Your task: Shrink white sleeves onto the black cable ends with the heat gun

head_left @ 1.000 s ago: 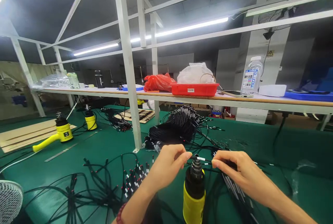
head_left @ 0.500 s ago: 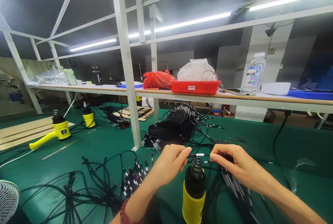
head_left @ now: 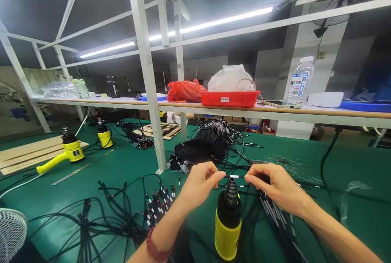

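Observation:
A thin black cable with a white sleeve [head_left: 234,176] is stretched level between my two hands. My left hand [head_left: 201,183] pinches its left end, and my right hand [head_left: 270,181] pinches it on the other side. The sleeve sits just above the nozzle of an upright yellow heat gun [head_left: 227,230]. To the left of the heat gun, partly behind my left forearm, is a bunch of black cables with white and red tips [head_left: 159,206]. Grey-sleeved cables [head_left: 276,218] lie below my right hand.
A large heap of black cables [head_left: 201,145] lies behind my hands. Loose cables [head_left: 119,214] spread to the left. Two more yellow heat guns [head_left: 73,151] stand at far left near boards [head_left: 30,153]. A shelf [head_left: 275,112] crosses above, carrying a red tray [head_left: 230,99] and a bottle [head_left: 301,82].
My hands have risen slightly with the cable, keeping it over the nozzle. The whole view has shifted a little.

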`<act>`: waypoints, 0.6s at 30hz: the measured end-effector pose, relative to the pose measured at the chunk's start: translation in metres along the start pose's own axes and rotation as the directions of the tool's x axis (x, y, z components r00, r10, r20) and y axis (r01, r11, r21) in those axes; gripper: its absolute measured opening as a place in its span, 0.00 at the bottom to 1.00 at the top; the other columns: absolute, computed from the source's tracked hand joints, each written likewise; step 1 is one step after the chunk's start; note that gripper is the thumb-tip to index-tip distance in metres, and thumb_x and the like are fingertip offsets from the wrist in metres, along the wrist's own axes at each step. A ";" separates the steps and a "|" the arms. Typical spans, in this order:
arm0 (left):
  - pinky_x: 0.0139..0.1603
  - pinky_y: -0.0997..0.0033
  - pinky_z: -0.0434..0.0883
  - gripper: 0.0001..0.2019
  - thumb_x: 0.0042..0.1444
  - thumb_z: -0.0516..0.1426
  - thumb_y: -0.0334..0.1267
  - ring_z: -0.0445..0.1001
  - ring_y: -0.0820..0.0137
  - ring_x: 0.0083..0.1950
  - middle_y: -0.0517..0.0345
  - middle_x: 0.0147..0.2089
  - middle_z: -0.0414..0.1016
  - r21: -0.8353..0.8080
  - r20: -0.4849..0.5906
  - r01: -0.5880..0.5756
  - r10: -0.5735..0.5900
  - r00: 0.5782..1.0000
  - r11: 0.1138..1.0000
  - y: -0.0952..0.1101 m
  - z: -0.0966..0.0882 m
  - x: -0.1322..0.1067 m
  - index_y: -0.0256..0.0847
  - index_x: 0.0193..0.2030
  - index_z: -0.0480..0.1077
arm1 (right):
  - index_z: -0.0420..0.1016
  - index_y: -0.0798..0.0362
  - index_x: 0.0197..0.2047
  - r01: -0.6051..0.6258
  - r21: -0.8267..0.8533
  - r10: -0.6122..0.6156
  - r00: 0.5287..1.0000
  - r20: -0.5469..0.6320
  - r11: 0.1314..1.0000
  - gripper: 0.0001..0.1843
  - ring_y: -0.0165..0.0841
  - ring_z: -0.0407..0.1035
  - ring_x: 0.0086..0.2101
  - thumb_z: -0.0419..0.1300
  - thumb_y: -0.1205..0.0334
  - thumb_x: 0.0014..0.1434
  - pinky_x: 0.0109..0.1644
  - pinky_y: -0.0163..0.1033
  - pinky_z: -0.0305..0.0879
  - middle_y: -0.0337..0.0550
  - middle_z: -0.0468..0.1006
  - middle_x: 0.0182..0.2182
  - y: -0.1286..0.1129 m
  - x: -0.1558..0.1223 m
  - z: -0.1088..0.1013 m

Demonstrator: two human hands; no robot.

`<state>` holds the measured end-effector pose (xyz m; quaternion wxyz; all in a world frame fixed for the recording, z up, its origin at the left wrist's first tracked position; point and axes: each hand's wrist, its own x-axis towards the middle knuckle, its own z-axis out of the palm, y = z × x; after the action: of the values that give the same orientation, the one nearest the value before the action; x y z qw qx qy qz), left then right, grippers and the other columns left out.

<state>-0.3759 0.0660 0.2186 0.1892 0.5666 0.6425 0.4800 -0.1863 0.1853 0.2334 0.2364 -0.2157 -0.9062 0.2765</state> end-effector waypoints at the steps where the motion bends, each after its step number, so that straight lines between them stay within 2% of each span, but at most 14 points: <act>1: 0.29 0.75 0.62 0.16 0.59 0.55 0.48 0.66 0.73 0.28 0.60 0.25 0.69 -0.018 -0.009 -0.006 0.006 1.000 1.000 -0.001 0.001 0.000 0.37 0.29 0.66 | 0.73 0.53 0.28 -0.001 0.004 0.001 1.000 -0.006 1.000 0.18 0.30 0.60 0.27 0.53 0.51 0.62 0.31 0.35 0.54 0.38 0.72 0.24 0.000 0.000 0.000; 5: 0.31 0.74 0.64 0.11 0.55 0.59 0.43 0.68 0.72 0.31 0.59 0.29 0.70 -0.076 -0.048 -0.032 0.028 0.998 0.997 -0.003 0.003 0.002 0.36 0.31 0.68 | 0.71 0.53 0.28 0.009 0.023 -0.008 1.000 -0.030 1.000 0.15 0.30 0.62 0.27 0.54 0.53 0.62 0.31 0.34 0.56 0.37 0.72 0.24 0.000 0.000 0.001; 9: 0.32 0.75 0.64 0.09 0.54 0.59 0.42 0.67 0.72 0.32 0.59 0.30 0.70 -0.038 -0.054 -0.057 0.055 0.997 0.998 0.000 0.001 0.002 0.36 0.33 0.69 | 0.69 0.53 0.28 0.024 -0.003 -0.024 0.999 -0.027 1.000 0.15 0.30 0.60 0.27 0.53 0.55 0.62 0.31 0.34 0.55 0.37 0.71 0.24 -0.001 0.001 0.001; 15: 0.26 0.74 0.56 0.24 0.63 0.48 0.49 0.60 0.76 0.23 0.64 0.18 0.63 0.151 0.005 -0.054 0.054 0.999 0.987 0.009 -0.005 -0.003 0.38 0.19 0.62 | 0.67 0.53 0.24 0.012 -0.099 -0.010 1.000 0.022 0.995 0.24 0.28 0.52 0.22 0.46 0.50 0.66 0.27 0.34 0.47 0.34 0.60 0.18 -0.001 -0.001 0.004; 18: 0.27 0.74 0.59 0.22 0.62 0.50 0.49 0.63 0.75 0.24 0.62 0.20 0.66 0.097 0.002 -0.022 0.022 1.000 0.995 0.007 -0.004 -0.003 0.38 0.21 0.64 | 0.66 0.53 0.24 0.007 -0.059 -0.007 1.000 0.012 0.998 0.23 0.27 0.52 0.22 0.47 0.50 0.66 0.27 0.34 0.48 0.34 0.61 0.18 -0.001 -0.001 0.004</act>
<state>-0.3742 0.0607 0.2251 0.1565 0.5822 0.6588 0.4500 -0.1882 0.1826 0.2310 0.2254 -0.2179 -0.9161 0.2498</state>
